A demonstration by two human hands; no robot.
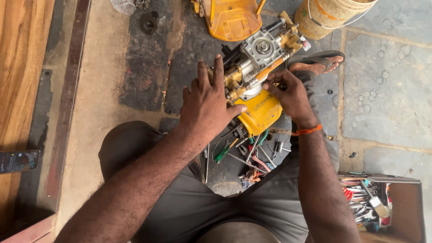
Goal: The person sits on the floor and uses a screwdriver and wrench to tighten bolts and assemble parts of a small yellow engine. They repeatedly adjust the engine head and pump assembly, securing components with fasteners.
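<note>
So the thing both hands are on is that yellow-bodied pump unit with brass fittings and a grey cast-metal head (258, 76), sitting on the dark stained stone floor (144, 85) just ahead of the person's knees. Its long axis runs on a diagonal: yellow housing at the 7 o'clock end near the lap, grey head with the round bearing face up at the 1 o'clock end, pointing toward the dirty cream plastic bucket (330, 15).

The left hand (207, 101) lies flat on the pump's left flank, fingers spread and pointing to 12 o'clock, thumb tucked across toward 3 o'clock onto the yellow housing. Open palm, bracing rather than gripping anything. From that hand the pump's head lies at about 2 o'clock.

The right hand (290, 92) is on the opposite side, fingers curled in at 10 o'clock around the brass-and-orange rod that runs along the pump's right edge. It looks pinched on that rod, though the fingertips are partly hidden, so how tight it is I can't tell. This hand is the nearer one to the grey head, which sits at its 11 o'clock.

Loose hand tools (245, 155) lie scattered at 6 o'clock from the pump, between the knees. A rusty open toolbox (405, 202) sits off at 4 o'clock, well apart.
</note>
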